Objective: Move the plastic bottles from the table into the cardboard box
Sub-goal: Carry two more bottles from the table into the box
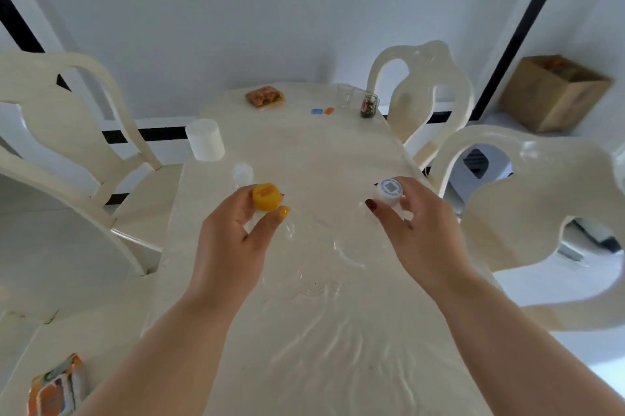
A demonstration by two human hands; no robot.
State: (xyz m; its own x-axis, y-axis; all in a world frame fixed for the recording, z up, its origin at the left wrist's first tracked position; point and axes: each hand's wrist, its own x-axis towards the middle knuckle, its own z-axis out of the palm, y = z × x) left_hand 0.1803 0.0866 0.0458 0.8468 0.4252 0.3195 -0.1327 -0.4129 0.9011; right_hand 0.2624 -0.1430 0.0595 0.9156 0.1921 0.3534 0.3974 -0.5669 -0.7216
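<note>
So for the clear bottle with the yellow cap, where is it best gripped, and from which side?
Probably at the yellow cap and neck, from above. The clear bottle stands upright below the camera, so the cap is the most exposed part, and its transparent body is hard to make out. The left hand already has thumb and fingers closed around that cap from the near side.

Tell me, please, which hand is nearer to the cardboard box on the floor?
Right. The right hand, grasping a white-capped bottle, is on the table's right side, towards the cardboard box; the left hand, grasping a yellow-capped bottle, is farther left.
</note>
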